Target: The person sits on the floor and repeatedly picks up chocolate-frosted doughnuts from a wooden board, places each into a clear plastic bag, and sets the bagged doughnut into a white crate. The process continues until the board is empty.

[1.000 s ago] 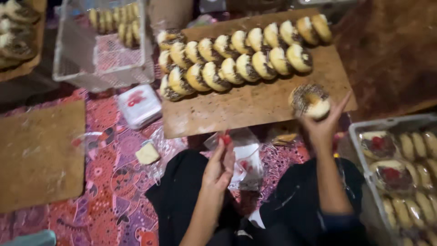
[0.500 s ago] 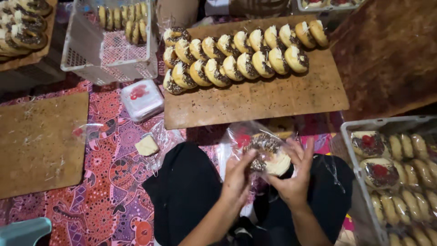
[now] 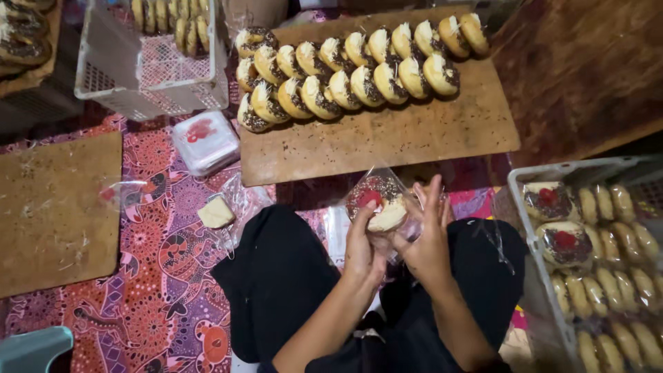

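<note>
- The left hand (image 3: 362,249) is closed round a clear plastic bag (image 3: 380,200), thumb and fingers gripping its near side just in front of the wooden board (image 3: 387,138).
- The right hand (image 3: 428,238) holds the same bag from the other side, its fingers spread and only loosely curled against the plastic.
- Inside the bag sits a chocolate-sprinkled doughnut (image 3: 383,207), tilted, with a round red sticker (image 3: 369,198) on the plastic over it.
- On the board, two rows of the same doughnuts (image 3: 359,65) stand on edge, unwrapped (each touching the next).
- Right of the board, a grey crate (image 3: 545,179) holds bagged doughnuts with red stickers beside rows of plain ones.
- Left of the board lies a small square clear box (image 3: 205,141) with a red label.
- Beyond that box stands a white basket (image 3: 145,83) with a few doughnuts inside.
- Near the box, loose clear bags (image 3: 235,207) lie on the patterned cloth (image 3: 166,276).
</note>
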